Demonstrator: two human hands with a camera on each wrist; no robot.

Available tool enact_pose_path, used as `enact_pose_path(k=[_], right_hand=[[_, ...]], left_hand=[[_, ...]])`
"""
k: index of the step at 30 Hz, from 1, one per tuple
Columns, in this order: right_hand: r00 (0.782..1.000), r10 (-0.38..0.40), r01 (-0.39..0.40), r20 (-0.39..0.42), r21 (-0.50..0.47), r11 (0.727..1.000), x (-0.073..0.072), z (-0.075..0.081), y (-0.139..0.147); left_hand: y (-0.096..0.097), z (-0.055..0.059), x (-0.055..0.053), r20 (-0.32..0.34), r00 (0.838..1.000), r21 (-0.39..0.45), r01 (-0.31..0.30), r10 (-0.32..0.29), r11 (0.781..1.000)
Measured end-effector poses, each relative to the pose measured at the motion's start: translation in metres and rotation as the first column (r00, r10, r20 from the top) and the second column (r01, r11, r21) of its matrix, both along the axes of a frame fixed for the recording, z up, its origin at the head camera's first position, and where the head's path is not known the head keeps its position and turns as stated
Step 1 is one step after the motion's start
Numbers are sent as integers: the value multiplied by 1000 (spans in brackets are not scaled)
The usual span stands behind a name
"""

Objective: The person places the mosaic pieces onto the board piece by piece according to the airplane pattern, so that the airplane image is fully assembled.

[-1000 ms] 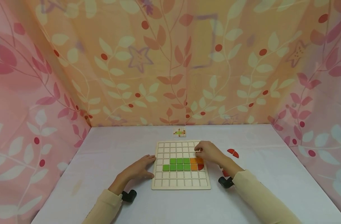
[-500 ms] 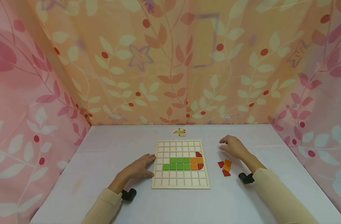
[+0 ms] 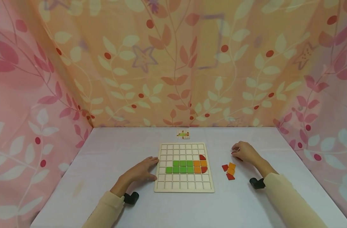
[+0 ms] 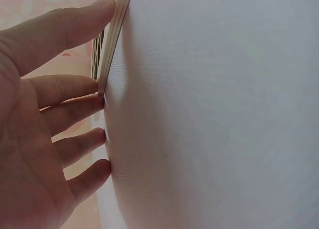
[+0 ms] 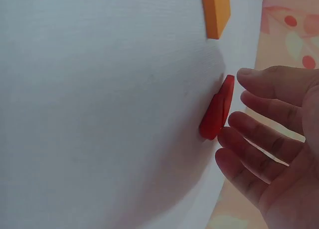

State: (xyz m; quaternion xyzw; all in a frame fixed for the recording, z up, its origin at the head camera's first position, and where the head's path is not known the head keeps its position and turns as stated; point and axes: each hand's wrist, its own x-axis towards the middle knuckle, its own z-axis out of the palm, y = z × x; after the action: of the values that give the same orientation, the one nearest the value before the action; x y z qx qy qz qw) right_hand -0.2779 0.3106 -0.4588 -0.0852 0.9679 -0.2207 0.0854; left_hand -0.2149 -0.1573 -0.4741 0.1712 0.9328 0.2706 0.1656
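A wooden grid board (image 3: pixel 184 192) lies on the table, carrying green squares (image 3: pixel 183 170), orange squares (image 3: pixel 196 166) and two red quarter-circle pieces (image 3: pixel 202 157) at the right end of the row. My left hand (image 3: pixel 142 169) rests by the board's left edge. In the left wrist view its thumb and fingers are spread, with the thumb and forefinger at the board's rim. My right hand (image 3: pixel 246 152) is right of the board, just above red pieces (image 5: pixel 218 112) on the cloth. Its fingers are relaxed and slightly bent, pinching nothing; in the head view it mostly hides those pieces.
Between board and right hand lie loose orange squares (image 3: pixel 231 169) and red pieces (image 3: pixel 230 176). Behind the board lies a small pattern card (image 3: pixel 183 134). Patterned fabric walls (image 3: pixel 162 79) enclose the table's back and sides.
My right hand has left the board's upper right and moved right to the loose red pieces. A red quarter circle now shows on the board where that hand was. The left hand stays put.
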Motion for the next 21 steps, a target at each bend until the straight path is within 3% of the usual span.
enact_pose_path(k=[4,13,21], right_hand=[[1000,16,-16,-10,19,1000,2,-3,5],[998,-40,40,42,5,999,3,-4,6],[999,-26,25,23,10,1000,1,-6,4]], left_hand=[[0,0,0,-1,1000,-2,0,0,1000],[0,0,0,0,1000,-7,-7,7,1000],[1,0,0,2,1000,-19,-7,7,1000]])
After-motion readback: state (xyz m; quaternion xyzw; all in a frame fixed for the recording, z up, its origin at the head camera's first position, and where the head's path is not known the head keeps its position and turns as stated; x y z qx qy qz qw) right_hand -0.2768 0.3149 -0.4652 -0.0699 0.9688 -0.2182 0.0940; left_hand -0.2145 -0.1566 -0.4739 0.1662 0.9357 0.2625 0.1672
